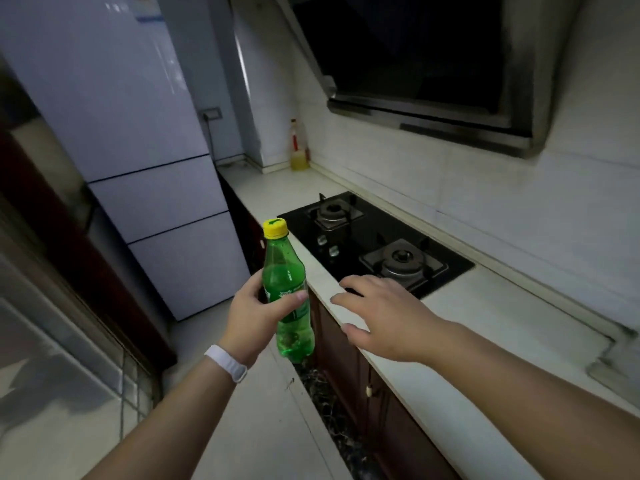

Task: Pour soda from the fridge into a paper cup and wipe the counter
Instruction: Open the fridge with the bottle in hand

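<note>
Narrow, dim kitchen: pale white stone surface (450, 344) running along the right wall, black glass two-burner gas hob (374, 242) set into it, dark slanted range hood (415, 64) overhead. Tall white three-door fridge (145, 161) at the left, all doors closed. Yellowish oil bottle with a red neck (298, 150) far back in the corner.

Out in front, green plastic soda bottle with a yellow screw cap (285, 289), upright, held in the air just off the edge of the surface, not resting on anything. Left hand (256, 313), white band on the wrist, with its grip wrapped round the bottle's labelled middle. Right hand (384, 313) hovering palm-down over the front edge by the hob, grip released, fingers spread loosely, nothing held.

Fetching step looks done; cap on, so no pouring yet. No paper cup anywhere in sight, no cloth either. Next move, most likely: bottle down on the surface, or right hand across to twist off that yellow cap, and a cup to find first.
</note>
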`<act>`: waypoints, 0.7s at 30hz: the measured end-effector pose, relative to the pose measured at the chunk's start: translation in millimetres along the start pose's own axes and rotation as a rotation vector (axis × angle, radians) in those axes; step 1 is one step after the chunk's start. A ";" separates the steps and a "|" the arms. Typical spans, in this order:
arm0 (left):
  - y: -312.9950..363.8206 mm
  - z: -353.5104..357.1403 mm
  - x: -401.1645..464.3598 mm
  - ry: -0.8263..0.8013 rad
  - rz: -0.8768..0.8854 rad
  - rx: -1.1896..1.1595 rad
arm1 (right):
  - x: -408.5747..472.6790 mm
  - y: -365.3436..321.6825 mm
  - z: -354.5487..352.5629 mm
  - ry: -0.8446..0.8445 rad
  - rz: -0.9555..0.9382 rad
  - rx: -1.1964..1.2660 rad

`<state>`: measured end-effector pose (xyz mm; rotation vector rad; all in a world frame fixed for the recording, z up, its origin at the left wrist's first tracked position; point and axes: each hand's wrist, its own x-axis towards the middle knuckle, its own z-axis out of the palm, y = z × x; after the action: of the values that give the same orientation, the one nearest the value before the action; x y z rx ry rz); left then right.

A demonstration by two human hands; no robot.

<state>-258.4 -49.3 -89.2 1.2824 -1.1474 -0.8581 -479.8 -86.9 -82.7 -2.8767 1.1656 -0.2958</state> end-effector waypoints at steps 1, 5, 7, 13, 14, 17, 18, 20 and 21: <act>-3.2 -19.4 10.9 0.011 0.005 0.000 | 21.5 -9.7 3.1 -0.002 -0.015 -0.003; -17.6 -91.2 49.4 0.042 0.009 0.009 | 100.9 -46.6 15.9 0.002 -0.053 0.001; -22.8 -121.8 64.7 0.067 0.003 -0.004 | 134.6 -64.1 23.7 -0.007 -0.065 0.012; -38.7 -192.5 97.6 0.141 0.002 -0.023 | 214.5 -99.4 40.7 -0.055 -0.143 0.025; -42.5 -200.9 103.1 0.155 -0.001 -0.032 | 226.0 -101.6 43.7 -0.062 -0.156 0.024; -54.3 -218.7 120.7 0.203 -0.013 -0.051 | 258.6 -101.9 52.6 -0.085 -0.189 0.035; -57.9 -223.2 127.6 0.217 -0.021 -0.052 | 269.1 -100.1 55.6 -0.093 -0.198 0.039; -65.1 -230.4 142.8 0.233 -0.033 -0.042 | 289.6 -94.8 62.1 -0.102 -0.217 0.046; -69.6 -234.1 151.7 0.237 -0.038 -0.032 | 300.5 -91.3 66.0 -0.106 -0.226 0.050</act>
<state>13.0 -140.6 -115.5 1.3436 -0.9207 -0.7270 -193.9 -232.3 -89.1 -2.9409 0.8062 -0.1705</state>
